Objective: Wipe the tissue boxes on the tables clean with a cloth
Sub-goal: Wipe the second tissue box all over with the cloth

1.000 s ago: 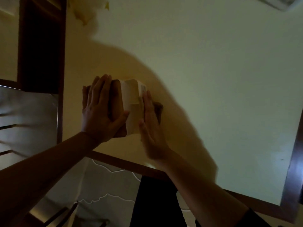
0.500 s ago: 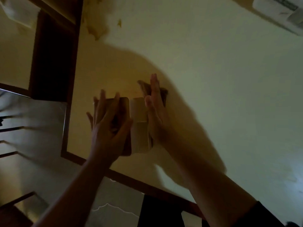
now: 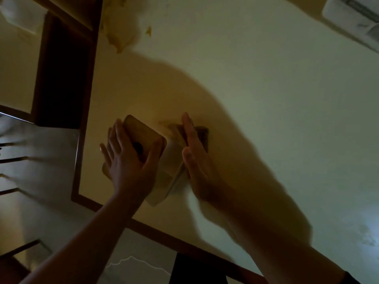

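A tissue box (image 3: 173,160) with a white body and a brown wood-look lid stands tilted on the cream table (image 3: 266,119), left of centre. My left hand (image 3: 129,160) grips it across the lid, fingers over the far edge and thumb hooked round the near edge. My right hand (image 3: 196,158) lies flat with straight fingers against the box's right side, pressing a brownish cloth (image 3: 202,133) onto it. The cloth shows only past my fingertips. The light is dim and my shadow covers the box.
The table's brown rim (image 3: 82,140) runs down the left and along the near side. A dark chair (image 3: 61,68) stands at the left. A yellowish rag (image 3: 119,35) lies at the far edge and a white object (image 3: 352,19) at the far right corner.
My right hand has slid along the box's side away from me with the cloth. The box has turned under my left hand, so its lid now faces left.
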`<state>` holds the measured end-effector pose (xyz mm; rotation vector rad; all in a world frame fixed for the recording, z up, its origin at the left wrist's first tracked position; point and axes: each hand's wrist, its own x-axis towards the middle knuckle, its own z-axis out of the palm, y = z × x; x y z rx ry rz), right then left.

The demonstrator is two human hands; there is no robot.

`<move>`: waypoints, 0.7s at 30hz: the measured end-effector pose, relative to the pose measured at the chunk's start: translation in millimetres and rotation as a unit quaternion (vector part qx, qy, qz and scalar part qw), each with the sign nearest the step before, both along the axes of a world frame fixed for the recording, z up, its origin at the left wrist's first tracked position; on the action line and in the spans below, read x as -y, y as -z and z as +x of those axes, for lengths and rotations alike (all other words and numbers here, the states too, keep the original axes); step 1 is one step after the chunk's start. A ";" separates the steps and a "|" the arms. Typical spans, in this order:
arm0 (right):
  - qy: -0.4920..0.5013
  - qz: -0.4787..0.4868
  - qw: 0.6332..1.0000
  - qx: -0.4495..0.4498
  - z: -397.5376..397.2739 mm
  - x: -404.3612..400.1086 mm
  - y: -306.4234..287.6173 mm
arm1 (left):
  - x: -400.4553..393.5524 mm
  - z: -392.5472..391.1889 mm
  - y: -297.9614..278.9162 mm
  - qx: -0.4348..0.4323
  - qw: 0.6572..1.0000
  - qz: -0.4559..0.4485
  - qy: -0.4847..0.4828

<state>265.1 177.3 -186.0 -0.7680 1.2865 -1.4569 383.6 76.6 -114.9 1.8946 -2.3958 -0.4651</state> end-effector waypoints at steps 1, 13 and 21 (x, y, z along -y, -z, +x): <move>-0.009 0.002 1.000 0.004 1.9 -6.5 -2.1 | 5.1 1.9 -1.1 0.005 0.999 -0.003 0.048; -0.096 -0.020 0.995 -0.011 -2.4 -5.7 -2.6 | 34.3 5.9 -1.4 0.047 0.951 -0.029 0.303; -0.063 0.042 0.997 -0.008 -23.9 90.4 -10.4 | 37.3 5.2 -2.2 0.056 0.946 -0.026 0.319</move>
